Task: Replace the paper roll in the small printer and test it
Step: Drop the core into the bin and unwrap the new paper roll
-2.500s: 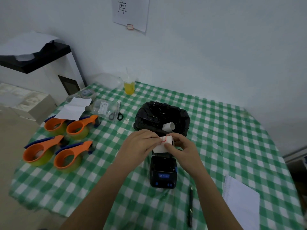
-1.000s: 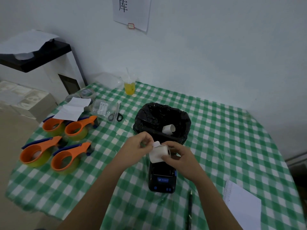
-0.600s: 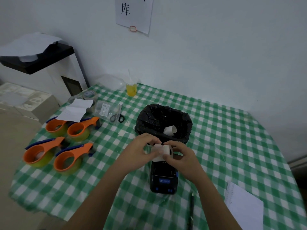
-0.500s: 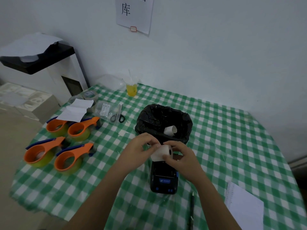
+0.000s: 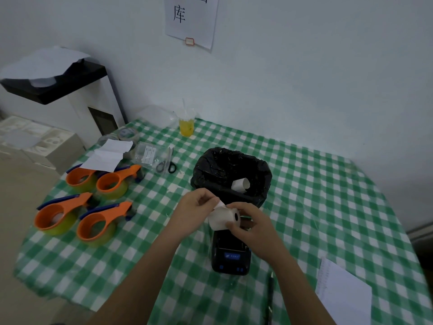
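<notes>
A small black printer (image 5: 230, 253) with a blue label lies on the green checked tablecloth (image 5: 328, 207), its far end hidden behind my hands. Just above it I hold a full white paper roll (image 5: 221, 219). My right hand (image 5: 250, 227) grips the roll's right end. My left hand (image 5: 199, 207) pinches the loose paper end at the roll's upper left. A used white roll core (image 5: 240, 185) lies inside the bin lined with a black bag (image 5: 232, 174), right behind the printer.
Several orange tape dispensers (image 5: 93, 202) lie at the left. Scissors (image 5: 166, 164) in a clear bag, a folded paper (image 5: 107, 156) and a yellow drink cup (image 5: 186, 125) sit farther back. A black pen (image 5: 269, 299) and a white sheet (image 5: 344, 294) lie at the near right.
Both hands turned the roll above the printer. The loose paper end now sticks out at the roll's upper left between my left fingers, and the roll's hollow core faces me.
</notes>
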Tool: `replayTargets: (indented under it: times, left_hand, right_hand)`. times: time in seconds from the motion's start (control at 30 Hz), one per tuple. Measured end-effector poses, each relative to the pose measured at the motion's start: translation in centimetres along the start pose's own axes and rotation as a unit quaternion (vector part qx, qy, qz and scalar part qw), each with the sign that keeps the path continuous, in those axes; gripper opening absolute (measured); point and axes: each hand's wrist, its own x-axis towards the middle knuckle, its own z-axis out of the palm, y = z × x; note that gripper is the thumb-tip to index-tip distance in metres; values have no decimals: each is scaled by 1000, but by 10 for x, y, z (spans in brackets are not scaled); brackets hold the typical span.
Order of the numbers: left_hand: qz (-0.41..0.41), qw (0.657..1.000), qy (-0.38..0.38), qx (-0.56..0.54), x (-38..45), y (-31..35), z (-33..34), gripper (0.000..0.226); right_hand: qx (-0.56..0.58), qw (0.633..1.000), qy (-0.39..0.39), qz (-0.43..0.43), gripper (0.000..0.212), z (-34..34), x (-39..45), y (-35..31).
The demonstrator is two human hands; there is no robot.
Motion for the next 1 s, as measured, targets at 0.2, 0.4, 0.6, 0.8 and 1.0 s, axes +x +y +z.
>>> replayTargets:
  times: [0.2,0.4,0.6,0.8,1.0]
  left_hand:
    - [-34,999,18,2,6,-4,2,16]
    - [-71,996,56,-1,15,-14,7,20]
    - [-125,988,75,-50,32,-19,17,22]
    - [-110,986,113,-51,59,-22,19,11]
    - [-4,992,119,47,117,-4,45,31]
  right_hand:
    - [-11,1000,-10,0,34,0,2,2]
    - [-17,1000,-14,0,34,-1,5,8]
    - [-33,999,-9,-7,33,-3,12,16]
    - [-46,999,14,6,35,-14,22,34]
    - [-22,995,93,41,40,-25,40,55]
